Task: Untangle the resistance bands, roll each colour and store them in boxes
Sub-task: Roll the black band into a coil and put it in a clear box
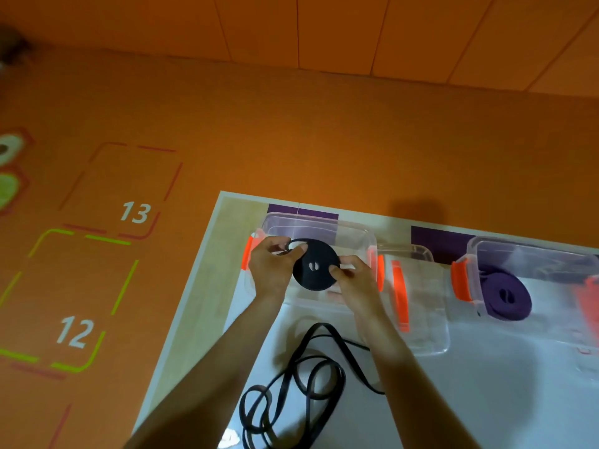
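Just above the middle of the frame, both hands hold a flat, tightly rolled black resistance band over an open clear plastic box with orange clips at the far left edge of the white surface. The left hand has its grip pinched on the band's loose outer end at the roll's upper left, and the right hand grasps the roll's right edge between thumb and fingers. Whether the roll touches the box floor I cannot tell. Lower down, between the forearms, a loose black band lies in tangled loops on the surface. Just right of the box sits a clear lid with orange clips, and beyond it a second clear box holds a rolled purple band. At the left of the frame the orange floor carries painted squares numbered 12 and 13
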{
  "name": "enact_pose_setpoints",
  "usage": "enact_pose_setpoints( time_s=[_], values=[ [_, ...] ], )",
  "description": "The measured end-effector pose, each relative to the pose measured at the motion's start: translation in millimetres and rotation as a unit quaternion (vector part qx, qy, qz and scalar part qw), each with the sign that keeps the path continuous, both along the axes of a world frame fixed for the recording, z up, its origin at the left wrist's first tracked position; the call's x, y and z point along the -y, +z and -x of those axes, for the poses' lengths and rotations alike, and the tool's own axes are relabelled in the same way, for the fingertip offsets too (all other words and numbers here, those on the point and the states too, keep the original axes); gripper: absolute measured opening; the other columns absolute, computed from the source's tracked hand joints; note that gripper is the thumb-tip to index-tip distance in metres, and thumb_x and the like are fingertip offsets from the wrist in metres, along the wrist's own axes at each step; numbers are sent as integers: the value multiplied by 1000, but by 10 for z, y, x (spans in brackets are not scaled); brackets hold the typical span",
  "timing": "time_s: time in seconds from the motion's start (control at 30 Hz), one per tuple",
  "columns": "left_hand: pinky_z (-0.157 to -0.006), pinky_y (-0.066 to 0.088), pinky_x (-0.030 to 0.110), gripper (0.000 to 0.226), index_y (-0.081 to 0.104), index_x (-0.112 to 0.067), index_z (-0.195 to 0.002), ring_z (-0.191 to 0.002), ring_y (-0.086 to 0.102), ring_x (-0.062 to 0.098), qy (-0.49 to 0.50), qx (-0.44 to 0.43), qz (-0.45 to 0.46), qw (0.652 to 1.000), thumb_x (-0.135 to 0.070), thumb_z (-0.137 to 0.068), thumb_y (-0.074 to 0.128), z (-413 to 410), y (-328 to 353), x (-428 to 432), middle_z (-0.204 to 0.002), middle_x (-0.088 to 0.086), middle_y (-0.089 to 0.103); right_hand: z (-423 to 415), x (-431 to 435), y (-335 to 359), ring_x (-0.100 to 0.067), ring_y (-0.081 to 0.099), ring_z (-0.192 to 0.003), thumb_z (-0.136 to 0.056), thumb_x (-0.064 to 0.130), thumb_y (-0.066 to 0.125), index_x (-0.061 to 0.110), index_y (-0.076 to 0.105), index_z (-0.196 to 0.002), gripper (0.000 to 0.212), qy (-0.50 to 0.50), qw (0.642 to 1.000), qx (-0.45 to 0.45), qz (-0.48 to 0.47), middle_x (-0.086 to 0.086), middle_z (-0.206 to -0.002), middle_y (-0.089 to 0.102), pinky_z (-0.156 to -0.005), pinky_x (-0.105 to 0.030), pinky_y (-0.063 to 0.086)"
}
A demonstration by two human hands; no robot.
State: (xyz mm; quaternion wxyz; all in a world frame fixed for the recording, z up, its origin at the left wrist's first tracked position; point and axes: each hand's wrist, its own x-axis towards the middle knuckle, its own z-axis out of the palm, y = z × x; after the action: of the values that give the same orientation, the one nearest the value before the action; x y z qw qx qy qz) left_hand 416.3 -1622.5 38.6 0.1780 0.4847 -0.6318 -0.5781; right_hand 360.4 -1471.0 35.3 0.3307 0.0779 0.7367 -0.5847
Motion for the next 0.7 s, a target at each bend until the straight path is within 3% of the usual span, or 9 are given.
enact_pose_setpoints(
  time_s=[0.1,0.3,0.53,0.7],
  values=[
    [-92,61,41,26,78,-11,-93,-89,75,23,-23,55,4,998,-20,-76,95,209,-266,58,-90,0,77,170,64,-184,-31,69,-108,-107,22,58,12,58,-122,17,20,997,50,-50,-13,-124,62,-60,-31,63],
    [-94,60,38,21,76,-20,-87,-96,75,26,-65,155,-4,986,-26,-79,94,449,-758,179,-97,2,79,274,191,-537,-37,75,-95,-109,10,54,7,51,-124,15,-41,985,168,-14,-21,-131,57,-72,-41,65],
    [-86,51,24,29,82,-11,-102,-95,70,21,-95,201,-13,975,-30,-83,91,616,-1141,184,-106,6,80,389,285,-839,-42,70,-110,-109,6,51,12,51,-111,7,-35,982,175,-64,-21,-131,57,-83,-49,65],
    [-82,47,24,34,79,-9,-106,-94,68,21,-84,223,-21,971,-34,-86,88,673,-1302,230,-108,9,79,526,332,-949,-36,62,-118,-109,13,52,13,51,-125,16,40,978,163,-120,-18,-134,58,-82,-46,62]
  ],
)
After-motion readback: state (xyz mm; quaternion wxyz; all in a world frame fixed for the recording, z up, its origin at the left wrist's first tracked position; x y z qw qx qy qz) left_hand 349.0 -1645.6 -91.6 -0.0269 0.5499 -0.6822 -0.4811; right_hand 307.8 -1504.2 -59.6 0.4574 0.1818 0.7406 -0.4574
